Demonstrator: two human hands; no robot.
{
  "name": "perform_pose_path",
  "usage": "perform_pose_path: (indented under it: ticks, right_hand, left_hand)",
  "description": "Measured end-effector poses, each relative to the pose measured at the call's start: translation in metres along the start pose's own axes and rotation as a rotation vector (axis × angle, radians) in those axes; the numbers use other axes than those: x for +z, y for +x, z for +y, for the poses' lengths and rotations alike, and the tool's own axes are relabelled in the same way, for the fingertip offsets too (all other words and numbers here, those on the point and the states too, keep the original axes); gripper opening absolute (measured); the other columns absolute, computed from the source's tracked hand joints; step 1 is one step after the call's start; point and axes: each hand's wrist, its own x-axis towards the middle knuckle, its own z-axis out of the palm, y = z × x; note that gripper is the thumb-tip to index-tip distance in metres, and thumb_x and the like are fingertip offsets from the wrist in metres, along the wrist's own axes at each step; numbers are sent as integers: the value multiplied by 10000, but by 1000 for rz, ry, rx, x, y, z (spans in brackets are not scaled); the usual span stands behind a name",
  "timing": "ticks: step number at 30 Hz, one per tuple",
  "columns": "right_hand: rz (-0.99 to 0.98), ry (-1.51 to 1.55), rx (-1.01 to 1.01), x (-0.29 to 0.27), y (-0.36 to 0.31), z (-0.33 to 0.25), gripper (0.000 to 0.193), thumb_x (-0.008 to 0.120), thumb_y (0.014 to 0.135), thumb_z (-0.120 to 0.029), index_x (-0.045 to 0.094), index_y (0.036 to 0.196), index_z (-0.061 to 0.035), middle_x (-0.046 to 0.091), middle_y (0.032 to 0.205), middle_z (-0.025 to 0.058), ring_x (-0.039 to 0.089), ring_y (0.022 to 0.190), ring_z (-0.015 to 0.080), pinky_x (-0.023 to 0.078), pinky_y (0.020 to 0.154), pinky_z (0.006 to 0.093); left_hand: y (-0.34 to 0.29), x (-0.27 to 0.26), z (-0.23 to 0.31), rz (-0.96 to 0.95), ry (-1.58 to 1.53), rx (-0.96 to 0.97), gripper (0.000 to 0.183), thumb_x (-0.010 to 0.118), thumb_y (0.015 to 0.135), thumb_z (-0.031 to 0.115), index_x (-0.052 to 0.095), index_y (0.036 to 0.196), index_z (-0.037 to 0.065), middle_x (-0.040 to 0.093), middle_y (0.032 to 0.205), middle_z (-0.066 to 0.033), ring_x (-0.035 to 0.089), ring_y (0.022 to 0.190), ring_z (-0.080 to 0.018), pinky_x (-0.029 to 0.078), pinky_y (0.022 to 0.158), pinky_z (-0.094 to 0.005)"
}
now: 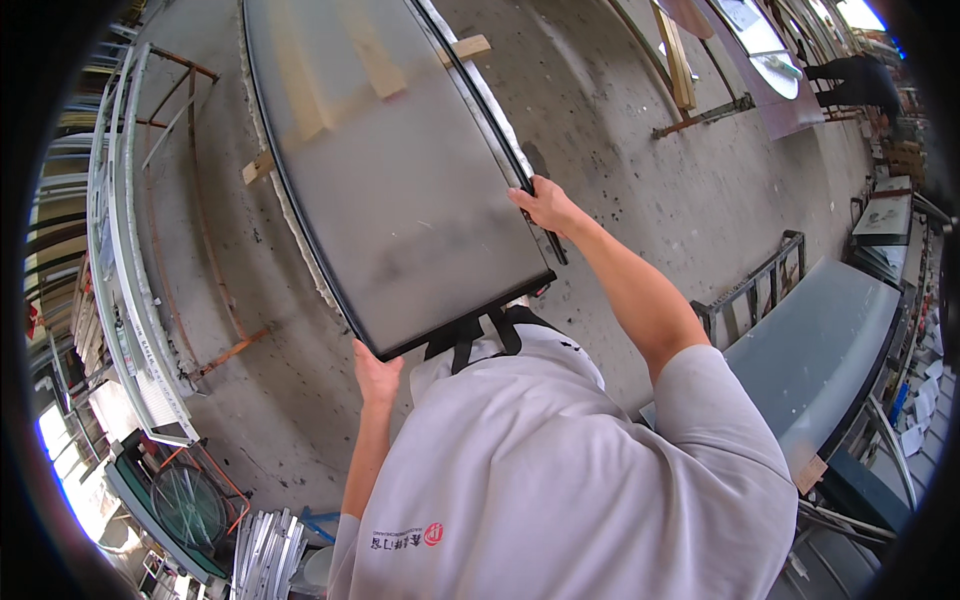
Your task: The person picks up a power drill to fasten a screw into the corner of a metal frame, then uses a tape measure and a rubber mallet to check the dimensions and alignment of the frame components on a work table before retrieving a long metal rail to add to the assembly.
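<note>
A long frosted glass panel (pixel 400 190) with black edging lies in front of me, its near end close to my waist. At its near left corner, my left hand (pixel 378 374) is closed on the edge, with the thumb showing and the other fingers partly hidden. My right hand (pixel 545 204) grips a slim black frame strip (pixel 478 95) along the panel's right side. The strip's near end sticks out past my hand, standing slightly apart from the glass. Wooden bars (pixel 372 55) show dimly through the glass beneath.
A wooden bar end (pixel 466 50) juts out right of the panel, another (pixel 258 167) left. White frames (pixel 125 250) stand on a rusty rack at left. A glass sheet (pixel 815 350) leans at right. Metal profiles (pixel 268 555) and a fan (pixel 188 503) sit lower left. A person (pixel 855 82) is far right.
</note>
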Motion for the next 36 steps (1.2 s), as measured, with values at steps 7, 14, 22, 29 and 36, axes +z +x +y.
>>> perform_pose_path:
  ticks: [7,14,22,29,36]
  right_hand:
    - [27,10,-80,9,4,6,490,601,936,-399,521,1015,78,557,703,97,543,618,178,455,532,364]
    - [-27,35,-10,14,-6,-13,527,579,948,-360,487,1169,109,561,720,104,541,608,186,468,552,359]
    - [61,81,-24,21,-2,-13,491,554,947,-451,514,904,37,497,585,56,463,386,174,367,345,350]
    - [40,109,167,27,18,-6,609,565,924,-556,544,749,26,561,573,89,471,367,168,332,293,351]
    - [-12,71,194,20,9,-18,614,565,923,-565,562,781,32,592,586,109,516,407,159,317,296,319]
  left_hand:
    - [4,1,0,-29,-14,-27,841,789,652,88,339,1334,-111,549,1191,-286,554,1113,-436,453,966,-437]
    - [-1,1,1,18,-13,31,789,761,657,77,353,1307,-110,541,1185,-291,553,1092,-447,452,948,-451]
    - [1,-2,5,-51,-6,-42,895,766,655,95,300,1374,-162,497,1287,-314,505,1190,-429,416,1022,-424]
    - [1,7,-8,70,-36,99,779,770,661,103,379,1299,-113,558,1155,-273,558,1076,-415,445,955,-430]
    - [-38,39,-36,-46,-1225,-428,250,623,886,81,522,1091,-21,596,1071,-122,571,1006,-236,453,914,-344]
